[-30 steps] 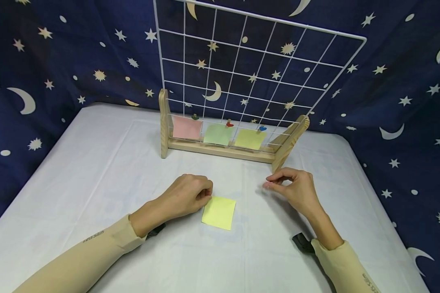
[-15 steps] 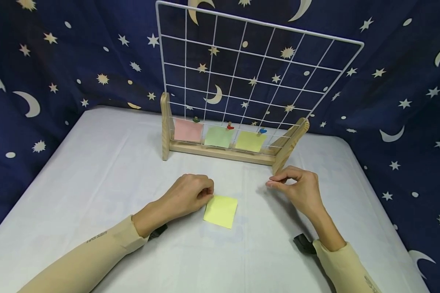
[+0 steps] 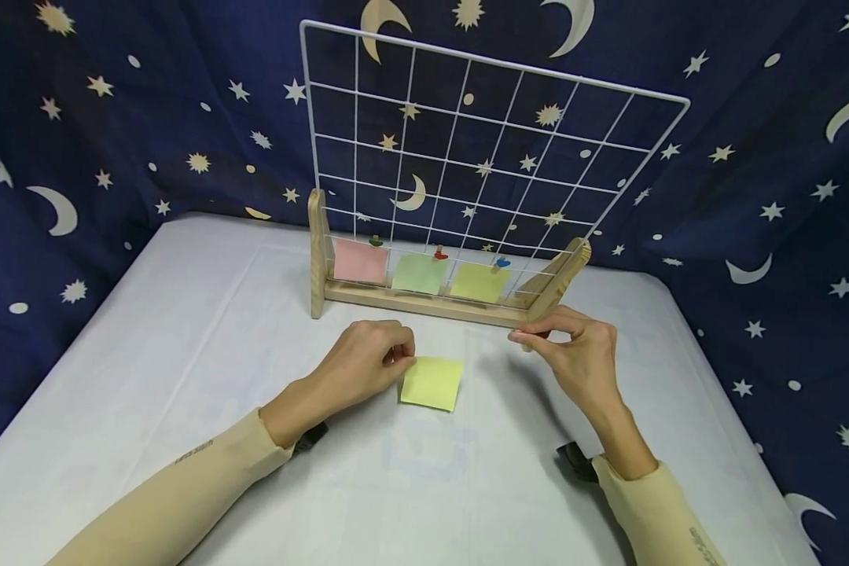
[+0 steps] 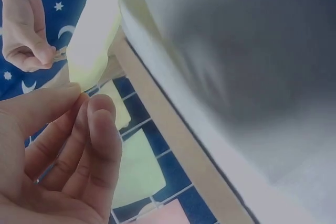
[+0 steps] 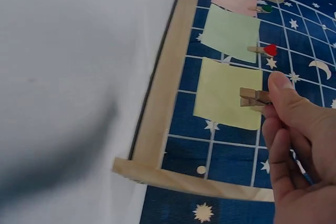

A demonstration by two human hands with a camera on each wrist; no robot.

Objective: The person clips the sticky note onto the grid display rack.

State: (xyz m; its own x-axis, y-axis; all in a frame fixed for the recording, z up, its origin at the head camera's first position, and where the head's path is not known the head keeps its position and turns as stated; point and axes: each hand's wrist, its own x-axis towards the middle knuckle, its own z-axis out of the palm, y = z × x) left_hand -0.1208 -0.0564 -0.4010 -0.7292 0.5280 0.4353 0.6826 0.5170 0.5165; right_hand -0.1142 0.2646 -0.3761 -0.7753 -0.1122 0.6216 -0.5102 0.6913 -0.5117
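1. A yellow note [image 3: 431, 383] is pinched at its left corner by the left hand [image 3: 368, 363], between thumb and curled fingers; the same pinch is seen close up in the left wrist view, with the note [image 4: 93, 40] blurred above the fingertips.
2. The note is held low over the table [image 3: 184, 330], in front of the rack [image 3: 424, 303] and slightly left of the rack's middle; whether its far edge rests on the cloth cannot be told.
3. The note is roughly square, so no long axis is shown; its face is turned upward and its edges are slightly skewed to the rack's base bar.
4. A small wooden clip [image 5: 254, 98] is pinched by the right hand [image 3: 573, 354] between thumb and forefinger, the other fingers being curled under.
5. The clip's long axis is laid across the fingertips, its free end pointed leftward, away from the palm, roughly along the rack's base bar.
6. The right hand is held just in front of the rack's right foot, apart from the note.
7. On the rack's lowest wire three notes are hung side by side: pink [image 3: 358, 261] at the left, green [image 3: 420, 273] in the middle, yellow-green [image 3: 479, 281] at the right.
8. Each is held by a small clip at its top edge.
9. A starred blue cloth [image 3: 113, 118] is hung behind the rack.
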